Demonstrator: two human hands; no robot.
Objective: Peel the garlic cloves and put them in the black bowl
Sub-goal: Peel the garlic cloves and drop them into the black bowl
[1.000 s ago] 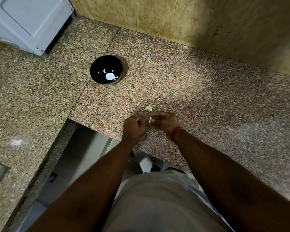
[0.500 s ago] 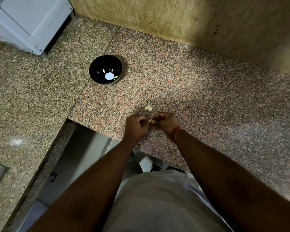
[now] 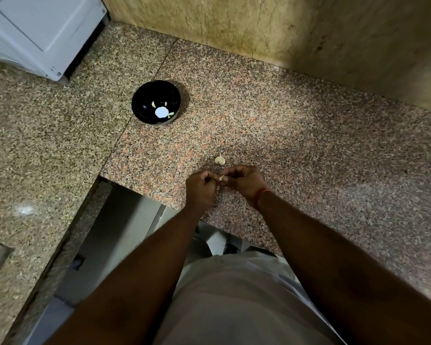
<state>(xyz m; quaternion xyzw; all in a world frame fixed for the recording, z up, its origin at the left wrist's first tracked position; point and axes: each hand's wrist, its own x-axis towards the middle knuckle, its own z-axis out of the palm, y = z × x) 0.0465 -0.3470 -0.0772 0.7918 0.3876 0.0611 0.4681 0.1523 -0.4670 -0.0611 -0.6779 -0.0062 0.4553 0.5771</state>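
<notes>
Seen from the head view: both hands brought together low over the near edge of the granite worktop point(image 3: 296, 135). Right hand point(image 3: 244, 181) curled, fingers point(image 3: 230, 173) pinching a small pale clove point(image 3: 221, 178) at its tip. Left hand point(image 3: 200, 189) curled too, fingertips pressed close against the same clove from the other side; probably nipping at its skin, though too small to tell for sure. Thin red thread point(image 3: 261, 194) around the right wrist.

Just beyond the hands, lying loose on the worktop: a garlic piece point(image 3: 220, 160), whitish, with a short pointed tip, apart from the fingers.

Further back and to the left, well apart from the hands: the black bowl point(image 3: 156, 105), upright, straddling nothing but sitting just right of the seam between the two stone slabs. Inside it, a few pale slivers point(image 3: 154, 104) around a bright white glare spot.

Far left corner: a white appliance point(image 3: 40, 33) standing on the worktop against the tan wall point(image 3: 284, 28). Below the hands, a pale shirt front point(image 3: 234, 295) and a gap under the worktop edge.
</notes>
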